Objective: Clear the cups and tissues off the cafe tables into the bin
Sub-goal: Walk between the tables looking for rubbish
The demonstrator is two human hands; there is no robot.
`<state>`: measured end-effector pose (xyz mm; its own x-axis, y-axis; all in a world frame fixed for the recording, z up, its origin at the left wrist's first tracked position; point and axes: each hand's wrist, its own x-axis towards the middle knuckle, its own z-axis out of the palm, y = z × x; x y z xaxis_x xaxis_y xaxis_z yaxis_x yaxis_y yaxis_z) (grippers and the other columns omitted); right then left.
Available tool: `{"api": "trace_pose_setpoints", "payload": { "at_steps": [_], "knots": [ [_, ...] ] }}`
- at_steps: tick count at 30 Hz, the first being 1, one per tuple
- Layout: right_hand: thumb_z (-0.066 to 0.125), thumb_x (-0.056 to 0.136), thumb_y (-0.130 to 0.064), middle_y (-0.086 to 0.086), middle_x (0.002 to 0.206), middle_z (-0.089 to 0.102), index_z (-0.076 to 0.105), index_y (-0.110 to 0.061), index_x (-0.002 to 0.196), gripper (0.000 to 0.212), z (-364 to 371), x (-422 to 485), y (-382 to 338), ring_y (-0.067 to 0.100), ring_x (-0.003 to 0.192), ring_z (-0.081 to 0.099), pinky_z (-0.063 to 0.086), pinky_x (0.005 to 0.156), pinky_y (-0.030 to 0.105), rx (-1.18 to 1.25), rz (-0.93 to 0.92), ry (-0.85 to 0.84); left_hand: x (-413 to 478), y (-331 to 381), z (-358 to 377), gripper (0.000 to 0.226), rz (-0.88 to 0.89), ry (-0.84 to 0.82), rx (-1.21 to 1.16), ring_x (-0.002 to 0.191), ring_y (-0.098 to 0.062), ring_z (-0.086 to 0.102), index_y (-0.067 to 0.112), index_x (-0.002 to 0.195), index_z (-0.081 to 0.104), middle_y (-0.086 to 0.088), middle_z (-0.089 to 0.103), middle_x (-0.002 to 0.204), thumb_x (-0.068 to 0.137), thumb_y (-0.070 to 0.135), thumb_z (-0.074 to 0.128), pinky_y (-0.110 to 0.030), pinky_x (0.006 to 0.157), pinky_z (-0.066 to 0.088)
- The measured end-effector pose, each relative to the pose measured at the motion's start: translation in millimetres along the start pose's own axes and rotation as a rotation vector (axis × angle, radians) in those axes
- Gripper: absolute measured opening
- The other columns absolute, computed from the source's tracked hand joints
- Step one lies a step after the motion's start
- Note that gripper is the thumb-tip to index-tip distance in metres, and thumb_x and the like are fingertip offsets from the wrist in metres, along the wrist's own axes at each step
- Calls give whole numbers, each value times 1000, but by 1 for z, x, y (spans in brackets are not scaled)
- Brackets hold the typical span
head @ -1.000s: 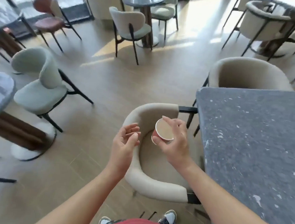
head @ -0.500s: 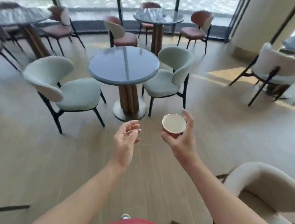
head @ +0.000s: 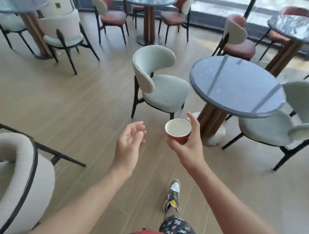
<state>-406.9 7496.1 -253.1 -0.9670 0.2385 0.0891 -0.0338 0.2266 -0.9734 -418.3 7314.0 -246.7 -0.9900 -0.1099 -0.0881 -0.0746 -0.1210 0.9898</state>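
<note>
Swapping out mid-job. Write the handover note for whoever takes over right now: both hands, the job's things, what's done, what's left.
Right hand: grips the red paper cup with white inside, upright over the wooden floor; the cup looks empty.
Left hand: open, holds nothing.
Surroundings: a round dark grey table stands ahead to the right.
Done: one cup is in hand.
Left: drop it in the bin, then collect the rest. No bin and no tissues are in view.
</note>
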Motion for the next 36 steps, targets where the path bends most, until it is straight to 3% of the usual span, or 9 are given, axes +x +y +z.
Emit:
{"api": "trace_pose_setpoints", "payload": {
  "at_steps": [3, 6, 10, 13, 16, 20, 24, 30, 36],
  "knots": [
    [83, 82, -11, -15, 143, 47, 28, -28, 159, 96, 32, 71, 6, -13, 127, 50, 43, 105, 12, 56, -3, -126, 61, 1, -5, 27, 22, 95, 23, 103, -10, 68, 22, 115, 67, 0, 70, 113, 101, 3, 54, -46, 95, 55],
    [84, 82, -12, -21, 144, 45, 30, -30, 154, 92, 58, 146, 5, -25, 122, 44, 34, 96, -1, 89, -27, -236, 121, 6, -4, 28, 32, 202, 33, 104, -10, 69, 22, 116, 67, -2, 69, 116, 102, 2, 53, -45, 96, 55],
    [83, 76, -29, -10, 142, 53, 38, -30, 149, 86, 91, 245, -9, -9, 126, 51, 38, 96, 3, 80, -22, -353, 191, 23, -1, 31, 32, 316, 61, 106, -8, 69, 23, 117, 67, 2, 70, 117, 104, 1, 51, -43, 99, 55],
    [85, 81, -9, -6, 131, 60, 47, -28, 138, 71, 122, 304, -20, -5, 113, 59, 44, 89, 7, 76, -46, -450, 238, 32, -8, 30, 43, 408, 50, 108, -8, 69, 24, 118, 67, 3, 69, 118, 104, 2, 51, -41, 99, 55],
    [82, 84, -2, -15, 113, 65, 49, -26, 132, 63, 162, 351, -27, -4, 100, 64, 52, 84, 15, 107, -47, -541, 279, 39, -24, 28, 61, 504, 39, 107, -6, 68, 23, 118, 66, 2, 69, 118, 104, 3, 53, -42, 99, 54],
    [85, 81, -15, -12, 110, 70, 51, -35, 129, 63, 234, 403, -28, 11, 100, 69, 58, 86, 36, 125, -11, -661, 334, 43, -63, 27, 76, 633, 7, 104, -7, 68, 22, 116, 67, 2, 70, 114, 103, 2, 54, -42, 96, 55],
    [86, 72, -29, -8, 112, 71, 51, -40, 127, 66, 329, 445, -33, 21, 104, 69, 58, 89, 47, 122, 17, -747, 391, 43, -128, 26, 96, 735, -11, 104, -7, 68, 18, 119, 66, -1, 70, 117, 102, 2, 55, -41, 95, 55],
    [87, 72, -29, -5, 110, 71, 52, -41, 126, 65, 485, 500, -71, 18, 96, 69, 58, 82, 40, 149, 20, -824, 490, 68, -250, 27, 115, 807, -33, 106, -11, 68, 14, 120, 66, -3, 69, 117, 103, 0, 51, -37, 92, 55],
    [83, 71, -21, 9, 106, 67, 53, -30, 127, 64, 623, 546, -124, 19, 75, 60, 49, 62, 32, 260, 74, -907, 579, 112, -354, 29, 150, 827, 2, 109, -13, 67, 21, 118, 66, -5, 69, 119, 104, 1, 51, -35, 94, 54]
  ]
}}
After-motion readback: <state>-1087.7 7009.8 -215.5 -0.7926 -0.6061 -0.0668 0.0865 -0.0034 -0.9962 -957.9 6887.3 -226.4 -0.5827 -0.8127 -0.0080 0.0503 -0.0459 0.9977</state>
